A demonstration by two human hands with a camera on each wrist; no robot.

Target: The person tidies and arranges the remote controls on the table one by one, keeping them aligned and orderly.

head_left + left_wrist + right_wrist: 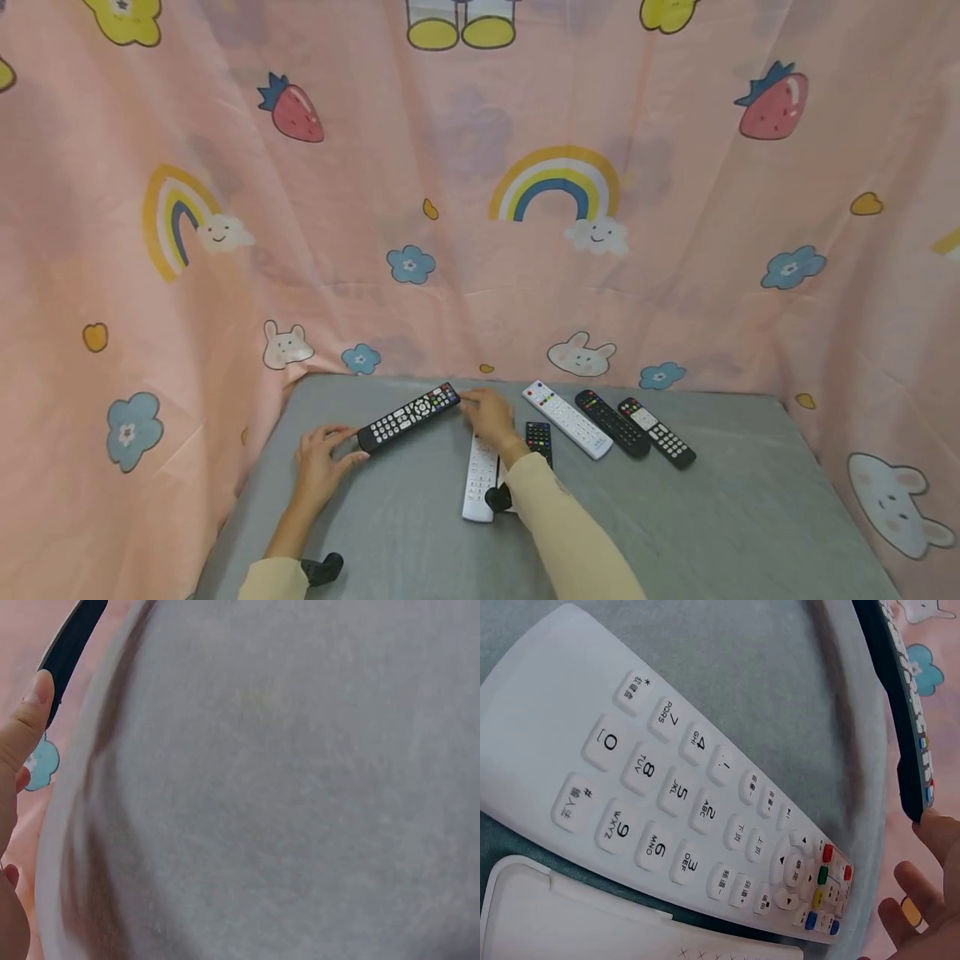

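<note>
A long black remote (408, 415) with white buttons lies slantwise over the grey table (712, 533), between my two hands. My left hand (351, 446) pinches its near end, thumb on one side and fingers on the other. In the left wrist view the thumb (26, 712) presses against the black remote (71, 641). My right hand (471, 403) curls round the far end. In the right wrist view a fingertip (932, 825) touches the tip of the black remote (904, 712), which is seen edge-on above the cloth.
A white remote (480, 479) lies under my right forearm, its keypad (675, 817) close up beside a white flat piece (555, 915). To the right lie a small black remote (538, 439), another white remote (567, 419) and two black ones (611, 422) (656, 432). A pink curtain (480, 250) surrounds the table.
</note>
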